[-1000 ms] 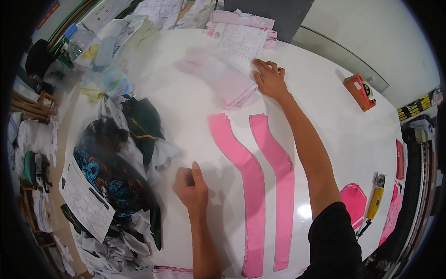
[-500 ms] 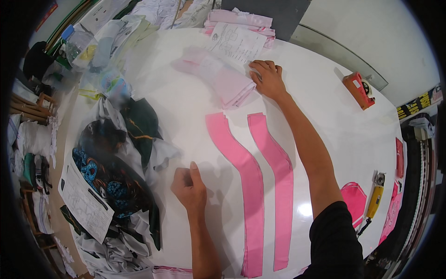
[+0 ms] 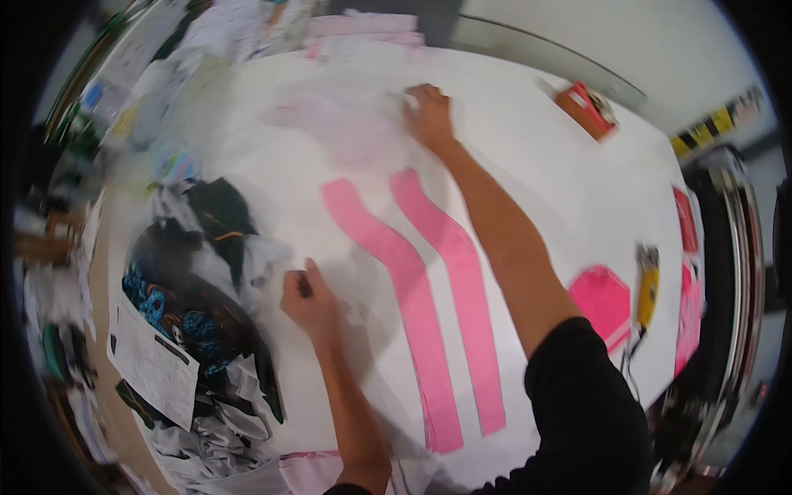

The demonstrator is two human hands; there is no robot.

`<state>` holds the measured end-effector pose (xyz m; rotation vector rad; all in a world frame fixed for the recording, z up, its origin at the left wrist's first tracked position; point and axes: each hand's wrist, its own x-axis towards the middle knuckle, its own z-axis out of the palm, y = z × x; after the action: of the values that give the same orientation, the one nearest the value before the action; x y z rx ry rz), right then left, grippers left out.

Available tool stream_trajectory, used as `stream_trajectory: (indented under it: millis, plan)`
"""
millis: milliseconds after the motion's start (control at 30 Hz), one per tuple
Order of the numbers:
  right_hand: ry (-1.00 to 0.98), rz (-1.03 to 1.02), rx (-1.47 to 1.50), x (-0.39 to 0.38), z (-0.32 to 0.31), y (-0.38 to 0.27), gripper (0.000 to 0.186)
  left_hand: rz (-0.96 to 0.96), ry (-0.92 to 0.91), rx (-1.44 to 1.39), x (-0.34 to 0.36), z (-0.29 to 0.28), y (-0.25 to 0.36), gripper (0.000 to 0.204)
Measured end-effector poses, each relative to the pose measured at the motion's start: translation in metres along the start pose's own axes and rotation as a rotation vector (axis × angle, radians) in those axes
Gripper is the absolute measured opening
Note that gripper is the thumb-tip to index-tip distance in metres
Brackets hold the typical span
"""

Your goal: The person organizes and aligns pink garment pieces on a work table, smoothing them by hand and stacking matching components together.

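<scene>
White printed paper sheet (image 3: 153, 365): lies on the dark clear-wrapped bundle at the table's left edge.
Small orange-red box (image 3: 584, 110): far right of the table.
Yellow-black striped strip (image 3: 708, 132): right, beyond the table.

Just one view here, a head-worn fisheye looking steeply down on the white tabletop (image 3: 577, 173) from close above. It faces toward the far edge, the near edge runs under the wearer's forearms at the bottom, and straight lines bow toward the dark rim.
</scene>
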<state>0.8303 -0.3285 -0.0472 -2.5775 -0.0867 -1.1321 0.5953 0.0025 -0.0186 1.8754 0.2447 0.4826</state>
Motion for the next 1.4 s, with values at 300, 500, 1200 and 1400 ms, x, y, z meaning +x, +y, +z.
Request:
stream_trajectory:
  millis: [300,500,1200,1400]
  plan:
    - [-0.184,0.244,0.386,-0.172,-0.330,-0.133,0.022,0.166,0.028,0.150,0.011,-0.004,-0.038,0.045]
    - [-0.188,0.587,0.108,-0.329,-0.544,-0.095,0.016,0.086,-0.221,0.060,0.036,-0.006,-0.074,0.040]
    - [-0.717,0.690,0.545,-0.405,-0.566,-0.051,0.013,-0.291,-0.707,0.149,-0.479,-0.251,0.087,0.019]
    - [-0.678,0.541,0.523,-0.409,-0.553,-0.035,0.008,0.192,-0.501,0.383,-0.518,-0.235,0.072,0.018]
